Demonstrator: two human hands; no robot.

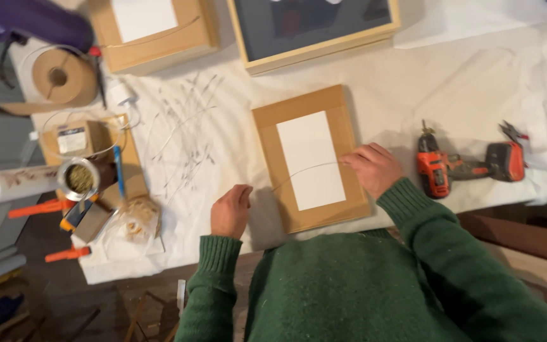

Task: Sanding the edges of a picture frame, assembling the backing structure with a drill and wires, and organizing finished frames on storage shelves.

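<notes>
Lay flat on the white cloth (413, 82): brown picture frame back (311, 158), orange drill (438, 166) well to its right. Pinched thin wire (305, 170) across frame with right hand (371, 168), fingers tight. Curled left hand (230, 212) just left of frame, pinching wire's other end.

left hand (230, 212): fingers curled, pinching | right hand (371, 168): palm down, fingers bent | both sleeves green
</notes>
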